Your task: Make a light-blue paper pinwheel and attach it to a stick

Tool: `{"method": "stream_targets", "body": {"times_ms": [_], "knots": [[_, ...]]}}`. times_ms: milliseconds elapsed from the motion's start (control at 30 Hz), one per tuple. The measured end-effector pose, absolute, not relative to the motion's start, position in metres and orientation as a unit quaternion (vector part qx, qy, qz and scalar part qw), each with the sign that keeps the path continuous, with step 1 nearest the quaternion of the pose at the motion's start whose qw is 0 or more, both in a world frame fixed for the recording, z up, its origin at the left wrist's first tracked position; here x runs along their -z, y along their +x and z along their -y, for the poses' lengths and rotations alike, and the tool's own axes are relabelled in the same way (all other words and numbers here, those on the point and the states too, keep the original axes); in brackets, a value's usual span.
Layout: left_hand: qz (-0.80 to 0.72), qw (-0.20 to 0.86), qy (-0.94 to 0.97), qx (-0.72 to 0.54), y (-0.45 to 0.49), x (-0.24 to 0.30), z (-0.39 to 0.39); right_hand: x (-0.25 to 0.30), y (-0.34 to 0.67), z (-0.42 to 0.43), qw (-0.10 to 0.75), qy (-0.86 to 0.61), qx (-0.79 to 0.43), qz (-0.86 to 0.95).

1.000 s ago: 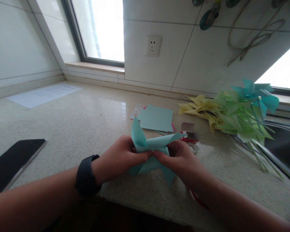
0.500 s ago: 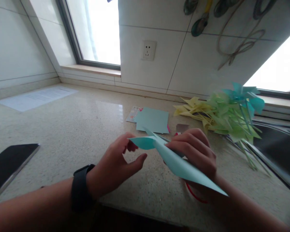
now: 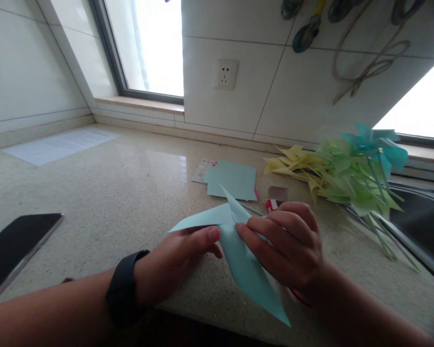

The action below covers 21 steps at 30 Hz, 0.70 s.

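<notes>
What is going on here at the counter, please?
A person's left hand and right hand pinch a folded light blue paper over the stone counter. Behind it lie flat blue sheets, at the right a heap of paper pinwheels on sticks, and at the left a dark phone.

Paper (image 3: 240, 258), folded: was pinched between the fingers of left hand (image 3: 177, 260) and right hand (image 3: 291, 246). Sheets (image 3: 233, 179) lay beyond the fingertips. Pinwheels (image 3: 347, 176) lay right of them, phone (image 3: 14, 246) left.
</notes>
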State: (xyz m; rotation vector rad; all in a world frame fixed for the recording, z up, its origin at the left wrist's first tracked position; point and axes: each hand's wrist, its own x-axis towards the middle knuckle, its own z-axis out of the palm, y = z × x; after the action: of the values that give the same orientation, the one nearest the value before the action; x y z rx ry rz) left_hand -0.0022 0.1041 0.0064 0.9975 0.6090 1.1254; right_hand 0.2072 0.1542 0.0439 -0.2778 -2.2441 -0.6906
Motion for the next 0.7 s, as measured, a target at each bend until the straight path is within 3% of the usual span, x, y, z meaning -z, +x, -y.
{"method": "stream_targets", "body": {"times_ms": [700], "knots": [[-0.354, 0.693, 0.326, -0.537, 0.001, -0.012, -0.094, -0.032, 0.201, -0.151, 0.363, -0.107, 0.282, 0.882]]}}
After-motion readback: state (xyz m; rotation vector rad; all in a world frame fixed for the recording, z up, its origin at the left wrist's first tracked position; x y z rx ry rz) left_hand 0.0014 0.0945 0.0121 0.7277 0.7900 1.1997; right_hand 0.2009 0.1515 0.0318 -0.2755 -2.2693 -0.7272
